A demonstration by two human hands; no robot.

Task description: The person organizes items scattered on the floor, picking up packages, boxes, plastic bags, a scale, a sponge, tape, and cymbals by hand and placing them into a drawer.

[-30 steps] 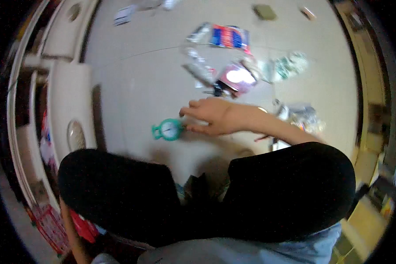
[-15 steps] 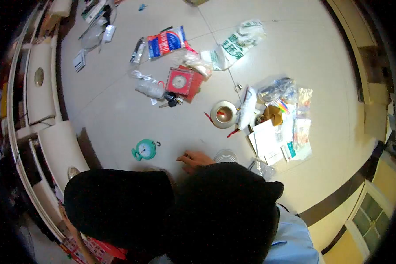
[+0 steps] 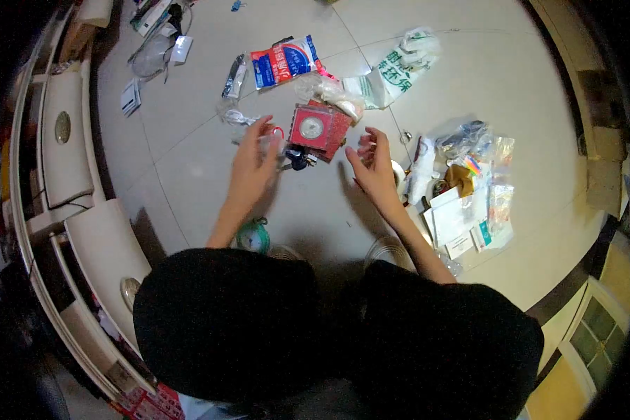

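Observation:
My left hand (image 3: 255, 155) reaches forward with its fingers apart, beside a clear plastic bag and a bunch of keys (image 3: 299, 159). My right hand (image 3: 373, 166) hovers on the other side, thumb and fingers spread, holding nothing. Between the two lies a red square case (image 3: 311, 129) with a round silvery disc under its clear cover. It rests partly over a darker red box or booklet (image 3: 339, 133). Behind my left forearm is a green hanging scale (image 3: 253, 238), partly covered. A round pot is mostly hidden behind my right hand.
A red and blue packet (image 3: 285, 63) and a white plastic bag with green print (image 3: 402, 70) lie farther off. At right are papers (image 3: 455, 217), a brown item (image 3: 460, 179) and clear bags. Drawers (image 3: 98, 245) line the left side.
Both arms now stretch forward around the red case; before, only one hand showed, low near the knees. The camera view has shifted, and the right arm now covers most of the pot.

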